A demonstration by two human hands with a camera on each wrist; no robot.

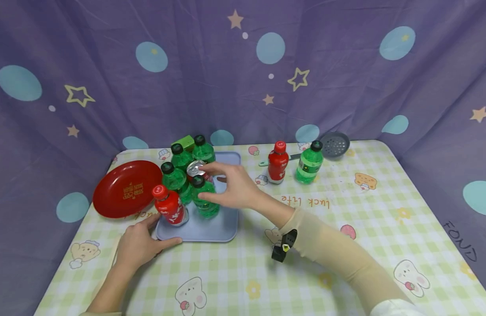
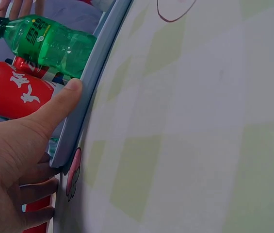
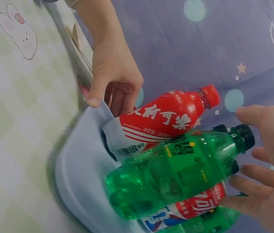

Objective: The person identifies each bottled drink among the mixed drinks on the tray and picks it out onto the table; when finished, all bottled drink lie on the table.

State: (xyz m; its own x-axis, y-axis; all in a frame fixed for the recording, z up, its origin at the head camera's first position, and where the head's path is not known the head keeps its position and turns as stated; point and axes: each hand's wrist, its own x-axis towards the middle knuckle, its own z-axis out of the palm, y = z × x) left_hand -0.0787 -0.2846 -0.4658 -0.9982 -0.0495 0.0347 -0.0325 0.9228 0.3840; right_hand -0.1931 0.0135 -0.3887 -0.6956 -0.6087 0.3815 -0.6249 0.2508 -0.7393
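A light blue tray (image 1: 223,232) holds several green soda bottles (image 1: 205,197), a red cola bottle (image 1: 171,205) and a soda can (image 1: 196,168). My left hand (image 1: 136,243) grips the tray's near left corner, thumb along the front rim and fingers round the left side. In the left wrist view its thumb (image 2: 66,99) lies on the rim beside the red bottle. My right hand (image 1: 235,186) hovers at the front green bottle and the can, fingers spread. The right wrist view shows its fingers (image 3: 258,174) apart around that bottle's black cap (image 3: 246,136).
A red plate (image 1: 108,193) lies left of the tray. A green box (image 1: 185,142) stands behind the bottles. To the right are another red bottle (image 1: 278,164), another green bottle (image 1: 309,164) and a skimmer (image 1: 334,145) with a green-ended handle. A purple curtain (image 1: 211,87) hangs behind the table.
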